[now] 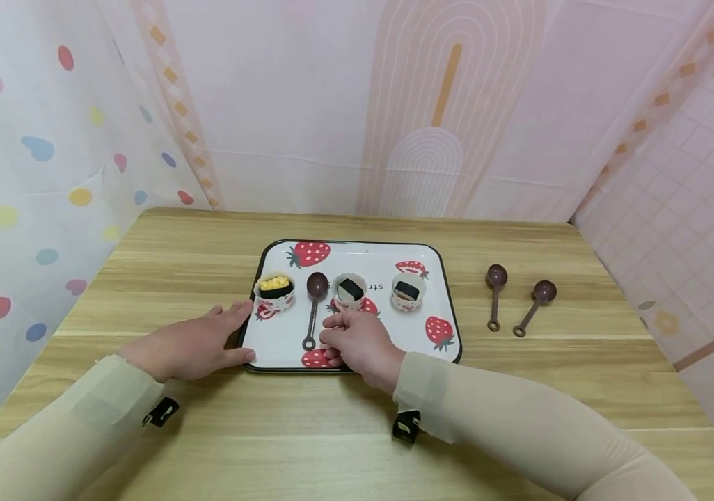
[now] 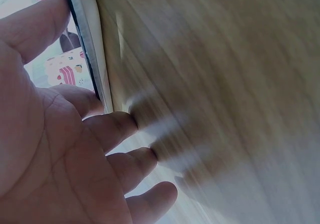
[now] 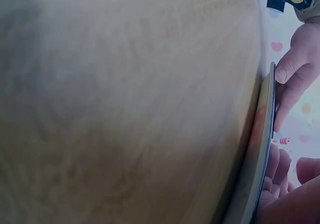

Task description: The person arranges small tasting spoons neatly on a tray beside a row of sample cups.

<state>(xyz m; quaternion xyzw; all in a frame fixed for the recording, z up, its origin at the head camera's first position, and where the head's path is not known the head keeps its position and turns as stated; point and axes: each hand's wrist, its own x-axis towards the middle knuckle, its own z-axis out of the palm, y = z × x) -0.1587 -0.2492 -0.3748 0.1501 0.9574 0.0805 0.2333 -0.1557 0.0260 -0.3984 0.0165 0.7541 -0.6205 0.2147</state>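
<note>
A white strawberry-print tray with a dark rim lies on the table. My left hand rests at its left edge, fingers spread and fairly straight, thumb near the front corner. Over the tray's front part is my right hand, its fingers loosely bent with nothing visible between them. Just left of those fingers lies a brown measuring spoon, bowl away from me. Three paper cups stand on the tray: a left cup with yellow-topped sushi, a middle cup and a right cup with seaweed-wrapped pieces.
Two more brown measuring spoons, one upright in view and one slanted, lie on the wooden table right of the tray. Patterned cloth hangs behind the table and at both sides.
</note>
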